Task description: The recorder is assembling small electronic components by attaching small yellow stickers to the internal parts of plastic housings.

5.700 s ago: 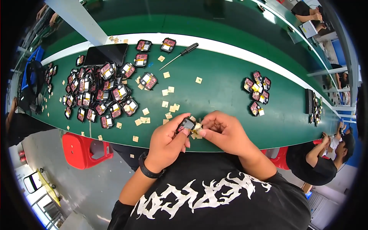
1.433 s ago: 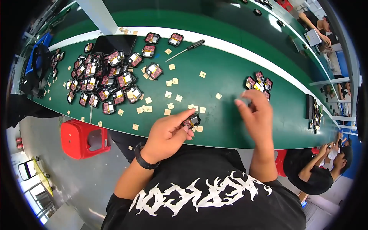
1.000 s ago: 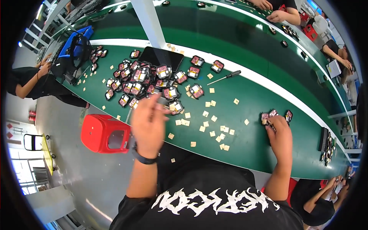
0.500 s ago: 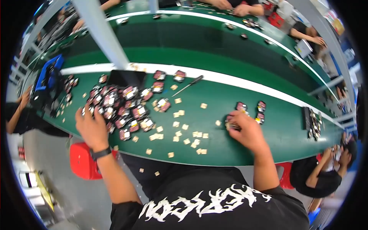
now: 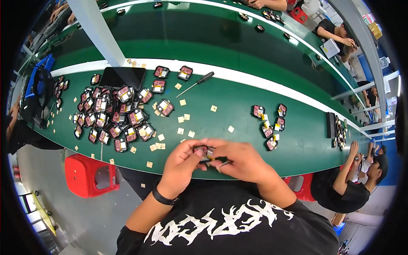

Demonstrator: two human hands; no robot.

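Observation:
My left hand and my right hand meet over the near edge of the green table. Between their fingertips they hold a small black module with a red and yellow top. A thin dark tool pokes out under my right fingers. A black band sits on my left wrist. A large heap of like modules lies to the left, and a smaller group lies to the right.
Small tan square pieces are scattered over the table. A screwdriver and a black flat tray lie at the far side. A red stool stands below left. A seated person works at the right.
My left hand has come back from the heap on the left with a module. My right hand has left the right-hand group. Both now meet at the table's near edge.

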